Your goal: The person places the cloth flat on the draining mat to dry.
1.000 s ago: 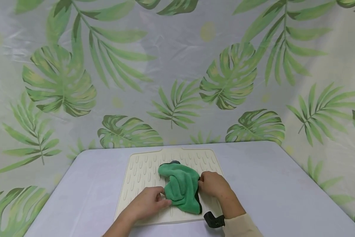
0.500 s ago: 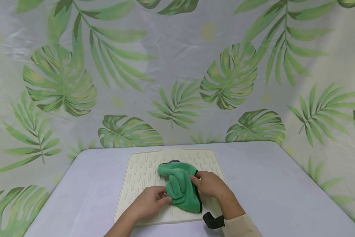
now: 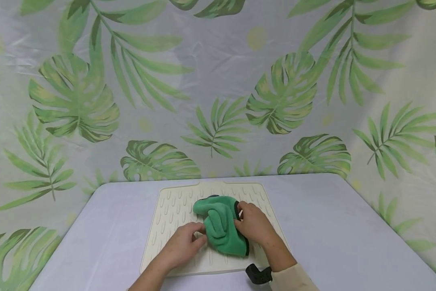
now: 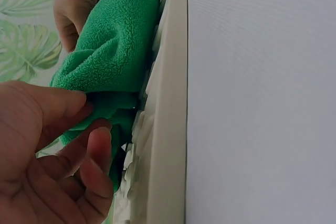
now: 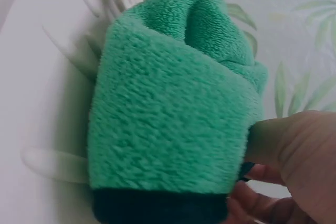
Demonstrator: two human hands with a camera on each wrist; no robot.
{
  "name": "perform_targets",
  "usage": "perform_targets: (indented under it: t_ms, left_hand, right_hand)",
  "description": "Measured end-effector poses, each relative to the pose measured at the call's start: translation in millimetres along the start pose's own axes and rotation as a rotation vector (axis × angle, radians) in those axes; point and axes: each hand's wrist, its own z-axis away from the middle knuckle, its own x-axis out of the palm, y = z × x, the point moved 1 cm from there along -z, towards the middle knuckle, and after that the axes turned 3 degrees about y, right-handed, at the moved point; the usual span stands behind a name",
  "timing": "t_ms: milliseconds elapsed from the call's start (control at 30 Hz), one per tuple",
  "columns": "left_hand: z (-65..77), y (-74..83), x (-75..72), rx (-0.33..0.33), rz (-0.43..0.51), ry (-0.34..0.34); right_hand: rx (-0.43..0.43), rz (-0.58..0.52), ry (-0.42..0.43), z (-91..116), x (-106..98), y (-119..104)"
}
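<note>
A green fleecy cloth (image 3: 221,226) with a black edge lies bunched on a cream ridged mat (image 3: 174,202). My right hand (image 3: 255,224) grips the cloth's right edge, thumb over it and fingers behind. In the right wrist view the black edging (image 5: 160,205) runs across the near end, beside the thumb (image 5: 268,140). On the cloth's left side, my left hand (image 3: 185,244) pinches a loose fold between thumb (image 4: 68,103) and curled fingers. A small dark grey thing (image 3: 213,196) peeks out at the cloth's far end, mostly hidden.
The mat lies on a white-covered table (image 3: 312,226). A leaf-patterned curtain (image 3: 218,101) stands behind and around it. A black wrist mount (image 3: 258,275) is strapped by the right sleeve (image 3: 292,279).
My right hand has shifted slightly away from me and left along the cloth's edge, lifting and folding that side inward. My left hand has moved slightly away from me. More black edging shows at right.
</note>
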Motion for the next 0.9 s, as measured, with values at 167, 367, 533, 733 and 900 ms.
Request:
perform_targets:
  t_ms: [167,367,533,733,900]
  left_hand:
    - [-0.7,0.3,-1.4,-0.053,0.016,0.034]
    - [-0.4,1.0,-0.8,-0.091,0.024,0.047]
    - [-1.2,0.2,1.3,-0.047,0.034,0.054]
    - [-1.2,-0.4,3.7,-0.012,0.049,0.057]
    - [-1.3,-0.5,3.8,-0.006,0.006,0.109]
  right_hand:
    - [-0.026,0.008,0.075,1,0,-5]
    - [-0.05,-0.142,-0.024,3,0,-11]
    - [-0.086,-0.197,-0.146,3,1,-15]
    - [-0.115,-0.209,-0.222,5,0,-17]
    - [-0.113,-0.211,-0.237,5,0,-17]
